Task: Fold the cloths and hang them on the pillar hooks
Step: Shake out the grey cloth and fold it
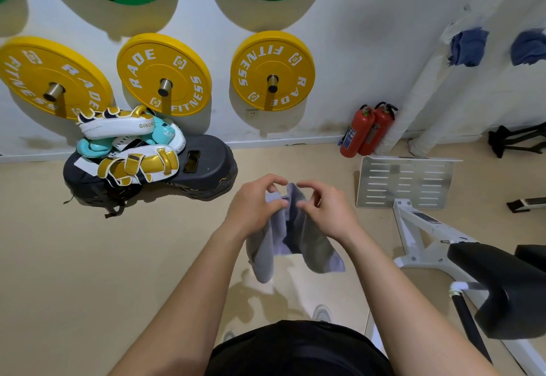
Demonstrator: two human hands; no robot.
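Observation:
A grey-lilac cloth (292, 237) hangs bunched in front of me, above the tan floor. My left hand (254, 207) pinches its upper left edge between thumb and fingers. My right hand (325, 210) pinches the upper right part, fingers curled over the fabric. The two hands sit close together, with the cloth's lower ends drooping below them. At the upper right, two blue cloths (468, 48) (529, 48) hang on the white pillar (425, 80).
Yellow weight plates (273, 71) and green ones hang on the wall. Boxing pads (130, 145) lie piled on a black step platform (206, 169). Two red fire extinguishers (366, 130) stand by the pillar. A white exercise machine with metal footplate (404, 182) and black seat (502, 287) is on the right.

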